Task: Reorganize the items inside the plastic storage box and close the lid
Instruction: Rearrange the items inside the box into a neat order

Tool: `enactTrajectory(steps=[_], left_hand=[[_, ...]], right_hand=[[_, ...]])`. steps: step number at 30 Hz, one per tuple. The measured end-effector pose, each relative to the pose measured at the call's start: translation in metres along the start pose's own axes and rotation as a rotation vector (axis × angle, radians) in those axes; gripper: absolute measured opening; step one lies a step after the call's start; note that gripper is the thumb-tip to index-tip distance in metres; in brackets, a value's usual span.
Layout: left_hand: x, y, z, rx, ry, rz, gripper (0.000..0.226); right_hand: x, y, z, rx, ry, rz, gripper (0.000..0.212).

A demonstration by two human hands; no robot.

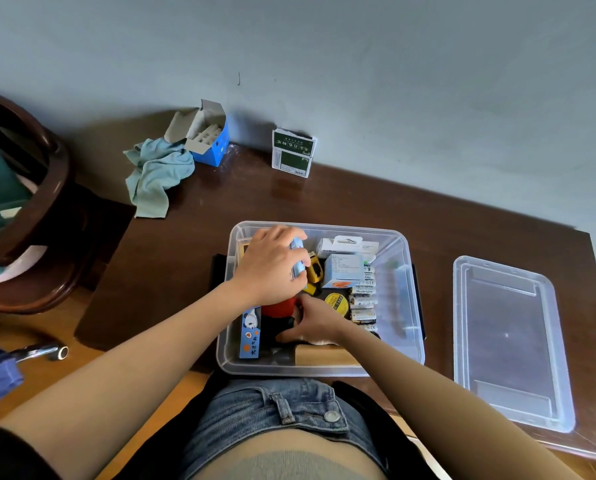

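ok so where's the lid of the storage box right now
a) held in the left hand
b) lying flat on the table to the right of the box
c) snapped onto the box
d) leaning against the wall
b: the clear lid lies flat on the dark table to the right of the open storage box, with both hands down inside the box.

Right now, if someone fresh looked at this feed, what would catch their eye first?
Both hands are down inside the clear storage box at the table's near edge: the left hand grips a light blue item, and the right hand reaches among the clutter beside a row of batteries. The clear lid lies off the box, flat on the table to its right.
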State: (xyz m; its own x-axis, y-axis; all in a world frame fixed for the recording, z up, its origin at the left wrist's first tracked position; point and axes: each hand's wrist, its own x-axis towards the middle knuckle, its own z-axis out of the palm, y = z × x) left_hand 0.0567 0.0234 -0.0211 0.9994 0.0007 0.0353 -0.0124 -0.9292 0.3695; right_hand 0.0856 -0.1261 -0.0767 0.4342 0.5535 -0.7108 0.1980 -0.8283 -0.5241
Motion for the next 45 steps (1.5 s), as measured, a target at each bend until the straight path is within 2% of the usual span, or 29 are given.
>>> enactTrajectory(steps=[2, 6, 8, 11, 14, 19, 22, 25, 28, 31, 36, 38, 40, 42, 45], left_hand=[[0.0, -0.001, 0.0, 0.003, -0.015, 0.003, 0.022], [0.003, -0.001, -0.003, 0.022, -0.061, 0.034, 0.027], [0.006, -0.003, -0.007, 0.039, -0.123, 0.068, 0.033], [0.009, -0.008, -0.017, 0.06, -0.187, 0.08, 0.038], [0.013, -0.009, -0.027, 0.093, -0.125, 0.101, 0.036], [0.013, -0.004, -0.031, 0.125, -0.089, 0.157, 0.031], [0.005, 0.0, -0.033, 0.057, -0.065, 0.281, 0.022], [-0.008, 0.002, -0.033, 0.026, -0.089, 0.396, 0.02], [-0.026, 0.001, -0.028, 0.055, -0.132, 0.433, 0.021], [-0.039, -0.001, -0.023, 0.083, -0.068, 0.381, 0.027], [-0.06, 0.008, -0.014, -0.038, 0.215, -0.021, 0.049], [-0.066, 0.009, -0.013, -0.045, 0.307, -0.053, 0.044], [-0.071, 0.004, -0.014, -0.071, 0.225, 0.073, 0.042], [-0.078, -0.002, -0.015, -0.058, 0.022, 0.186, 0.05], [-0.08, -0.002, -0.011, 0.09, -0.248, 0.174, 0.072]], right_hand=[[-0.001, 0.0, 0.003, -0.015, 0.021, 0.009, 0.071], [0.002, -0.007, 0.004, 0.037, -0.056, 0.023, 0.093], [0.002, -0.01, 0.004, 0.101, -0.061, 0.024, 0.094], [-0.002, -0.009, 0.003, 0.233, -0.084, 0.018, 0.085], [-0.008, -0.007, 0.0, 0.403, -0.097, 0.0, 0.079], [-0.016, 0.002, -0.005, 0.408, -0.073, -0.016, 0.07], [-0.018, 0.007, -0.01, 0.42, -0.086, -0.031, 0.05], [-0.02, 0.009, -0.014, 0.488, -0.142, -0.053, 0.043], [-0.024, 0.009, -0.019, 0.525, -0.212, -0.08, 0.029], [-0.025, 0.015, -0.022, 0.504, -0.25, -0.096, 0.032], [-0.018, 0.022, -0.023, 0.433, -0.136, -0.092, 0.031], [-0.013, 0.02, -0.021, 0.427, -0.119, -0.092, 0.029], [-0.008, 0.02, -0.017, 0.452, -0.121, -0.061, 0.028], [-0.005, 0.021, -0.016, 0.473, -0.116, -0.038, 0.024], [-0.005, 0.02, -0.017, 0.488, -0.117, -0.031, 0.023]])
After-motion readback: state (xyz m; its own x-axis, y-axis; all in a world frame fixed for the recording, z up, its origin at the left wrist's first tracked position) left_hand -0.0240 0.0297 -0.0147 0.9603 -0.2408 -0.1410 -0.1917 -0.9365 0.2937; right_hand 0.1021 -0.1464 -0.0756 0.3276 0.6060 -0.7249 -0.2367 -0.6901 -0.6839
